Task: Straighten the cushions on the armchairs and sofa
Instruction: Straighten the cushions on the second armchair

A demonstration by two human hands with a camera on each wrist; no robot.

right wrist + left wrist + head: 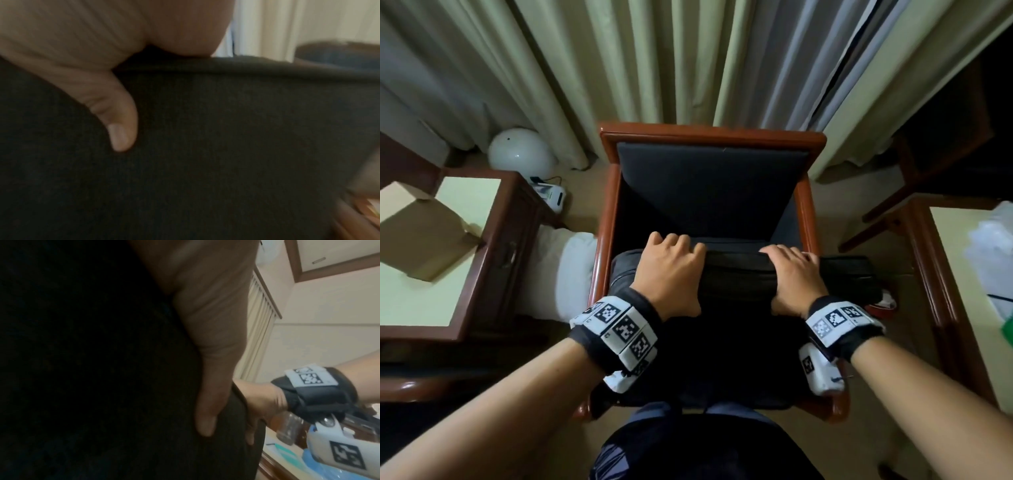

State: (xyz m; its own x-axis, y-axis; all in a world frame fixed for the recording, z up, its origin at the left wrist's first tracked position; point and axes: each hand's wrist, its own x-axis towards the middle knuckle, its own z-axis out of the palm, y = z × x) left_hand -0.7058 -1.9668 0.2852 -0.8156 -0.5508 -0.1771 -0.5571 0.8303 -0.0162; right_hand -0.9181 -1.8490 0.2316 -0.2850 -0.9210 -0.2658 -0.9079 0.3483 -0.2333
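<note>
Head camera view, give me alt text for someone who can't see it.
Both hands, left hand and right hand, grip a dark seat cushion raised over a wooden armchair, curtains behind, side tables on both sides.

- The reddish wooden armchair frame walls both sides of the dark seat hollow, open from above.
- A dark wooden side surface with a cardboard box crowds the left.
- A second wooden surface closes the right.

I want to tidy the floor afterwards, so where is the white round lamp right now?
In the head view the white round lamp sits on the floor at upper left, against the curtains, between the side table and the armchair.
</note>
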